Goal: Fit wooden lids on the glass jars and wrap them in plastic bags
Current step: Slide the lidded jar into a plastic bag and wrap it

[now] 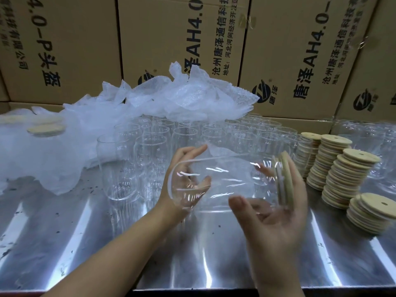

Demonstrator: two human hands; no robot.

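A clear glass jar (222,179) lies sideways in the air between my hands, its base to the left and its mouth to the right. A round wooden lid (286,179) sits on the mouth. My left hand (184,179) cups the jar's base from behind. My right hand (276,213) holds the lid end, palm under the jar, fingers curled over the lid's rim. Several bare jars (154,146) stand upright behind. Stacks of wooden lids (342,176) rise at the right. A heap of plastic bags (175,97) lies over the jars at the back.
A shiny metal table (90,236) bears everything; its front edge runs along the bottom. Bagged jars with lids (45,130) lie at the far left. More glass jars (368,136) stand at the far right. Printed cardboard boxes (289,50) wall off the back.
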